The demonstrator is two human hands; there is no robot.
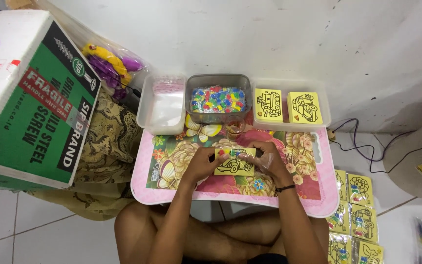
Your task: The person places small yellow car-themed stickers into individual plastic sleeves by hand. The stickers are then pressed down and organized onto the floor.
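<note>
Biggest thing near me is the cardboard box, green & white, tipped on its side at my left, resting on a patterned brown cloth. In front of my crossed legs sits the small pink tabletop w/ a flower-and-butterfly print. Along its far edge, 3 containers side by side: a clear tub w/ clear plastic sleeves on the left, a grey tub full of small multicoloured pieces in the middle, and a clear tray on the right w/ two yellow picture cards, line drawings of vehicles. A small glass w/ amber liquid stands just in front of the grey tub. On the floor at my right, a column of packed yellow cards in sleeves, plus a dark cable by the wall. Behind the clear tub, a bag of yellow & purple toys. Centre of the tabletop, both my hands are on one yellow car card: left hand pinches its left edge, thumb on top near a few coloured bits at the upper edge; right hand is closed on the right side, holding a clear plastic sleeve against the card. Can't tell if the card is partly inside the sleeve.
</note>
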